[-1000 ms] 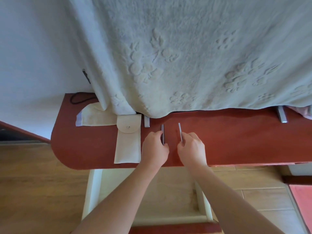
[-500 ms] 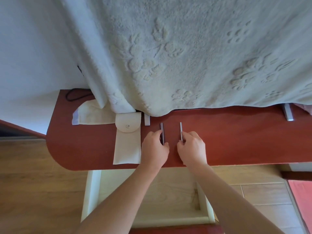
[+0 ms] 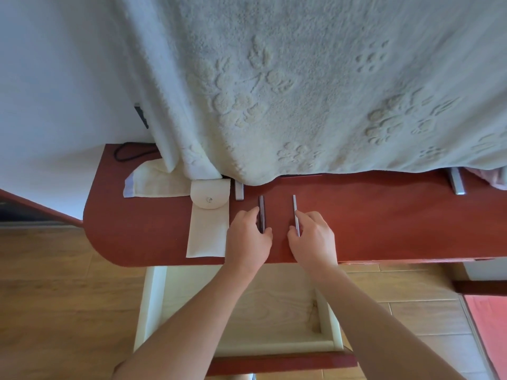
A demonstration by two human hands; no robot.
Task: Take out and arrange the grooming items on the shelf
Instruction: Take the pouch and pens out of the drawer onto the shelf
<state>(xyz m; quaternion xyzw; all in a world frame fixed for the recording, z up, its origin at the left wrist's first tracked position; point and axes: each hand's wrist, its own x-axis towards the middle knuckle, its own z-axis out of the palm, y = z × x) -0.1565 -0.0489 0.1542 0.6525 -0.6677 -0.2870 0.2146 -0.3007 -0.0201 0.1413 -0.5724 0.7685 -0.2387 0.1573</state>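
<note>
Two slim grooming tools lie side by side on the red-brown shelf (image 3: 384, 223). My left hand (image 3: 248, 239) pinches the near end of the dark tool (image 3: 262, 208). Fingers of my right hand (image 3: 311, 237) pinch the silver tool (image 3: 295, 211) to its right. A cream pouch (image 3: 210, 229) with a round snap flap lies flat just left of my left hand. Both tools point away from me, roughly parallel.
A large cream towel (image 3: 301, 91) hangs over the back of the shelf. A second cream pouch (image 3: 153, 182), a black cable (image 3: 129, 152) and metal brackets (image 3: 239, 191) (image 3: 456, 182) sit at the rear. An open pale drawer (image 3: 236, 311) juts out below, over wood flooring.
Both hands have stayed on the two tools; the tools have shifted only slightly, staying parallel. The view has tilted a little.
</note>
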